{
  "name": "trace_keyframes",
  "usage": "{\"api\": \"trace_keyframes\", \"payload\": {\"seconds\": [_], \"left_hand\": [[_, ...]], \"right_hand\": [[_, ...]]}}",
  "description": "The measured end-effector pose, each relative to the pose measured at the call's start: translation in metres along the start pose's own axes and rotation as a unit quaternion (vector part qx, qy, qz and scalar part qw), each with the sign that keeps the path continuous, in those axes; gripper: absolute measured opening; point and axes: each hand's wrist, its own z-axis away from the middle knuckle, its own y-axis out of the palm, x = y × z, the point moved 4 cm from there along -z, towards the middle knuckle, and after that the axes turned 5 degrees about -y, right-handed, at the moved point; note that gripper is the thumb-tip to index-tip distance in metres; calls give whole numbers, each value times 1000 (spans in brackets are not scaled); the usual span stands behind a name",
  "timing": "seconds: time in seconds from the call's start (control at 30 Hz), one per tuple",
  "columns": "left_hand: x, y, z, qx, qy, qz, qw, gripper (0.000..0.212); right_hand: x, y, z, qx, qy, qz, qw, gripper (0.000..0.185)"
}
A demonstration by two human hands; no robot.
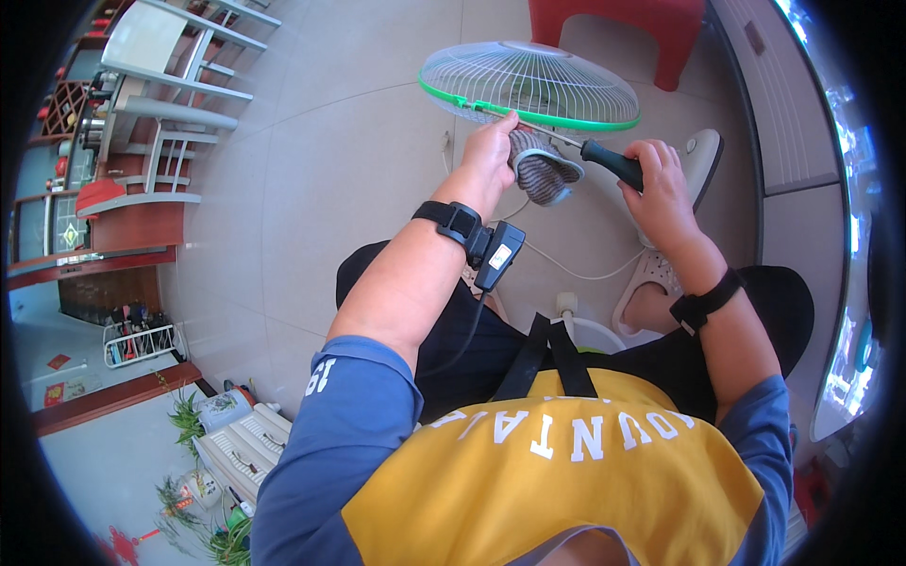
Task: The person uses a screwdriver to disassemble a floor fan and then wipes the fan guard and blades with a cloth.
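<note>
A fan's wire grille (580, 81) with a bright green rim is in front of me. My right hand (662, 187) grips the dark green handle of a screwdriver (612, 164). Its metal shaft slants up left to a green clip (461, 103) on the rim; whether the tip sits in a screw is too small to tell. My left hand (488, 156) is closed around a striped cloth (541, 170) with pale blue trim, just below the rim. Its thumb and finger are at the shaft near the clip. The cloth hangs beneath the screwdriver.
A red plastic stool (616, 25) stands beyond the grille. An off-white appliance base (701, 166) lies right, beside a grey cabinet (793, 134). A white cord (566, 269) crosses the tiled floor (340, 170). Chairs (191, 71) and potted plants (185, 417) are at the left.
</note>
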Motion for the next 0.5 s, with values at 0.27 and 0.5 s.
{"api": "trace_keyframes", "payload": {"seconds": [0.27, 0.5], "left_hand": [[2, -7, -5, 5, 21, 18, 1000, 19], [2, -5, -3, 25, 2, 27, 999, 23]], "right_hand": [[-14, 12, 1, 208, 227, -163, 937, 43], [-4, 8, 0, 38, 43, -22, 998, 36]]}}
